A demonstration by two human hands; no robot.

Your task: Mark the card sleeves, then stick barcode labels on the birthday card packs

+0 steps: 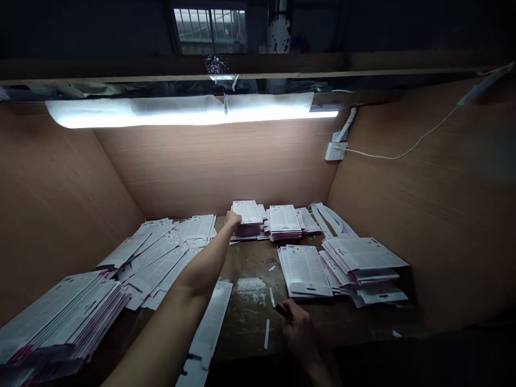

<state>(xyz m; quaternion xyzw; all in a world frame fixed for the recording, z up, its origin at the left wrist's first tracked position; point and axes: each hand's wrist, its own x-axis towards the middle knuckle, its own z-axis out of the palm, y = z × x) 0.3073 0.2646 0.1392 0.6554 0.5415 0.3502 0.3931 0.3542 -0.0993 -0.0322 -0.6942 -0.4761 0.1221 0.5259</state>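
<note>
Dark table (252,263): printed cards in piles along both sides and the back. Left arm (183,295): stretched well forward, elbow slightly bent. Rear stack (246,212): back of table, left hand (233,218) curled at its left edge; firmness of grip cannot be told. Right hand (297,325): apart, low near the front edge, fingers closed round a small dark tool (282,310)

Stacks of printed cards and paper strips (266,334) cover the brown table (250,258).
</note>
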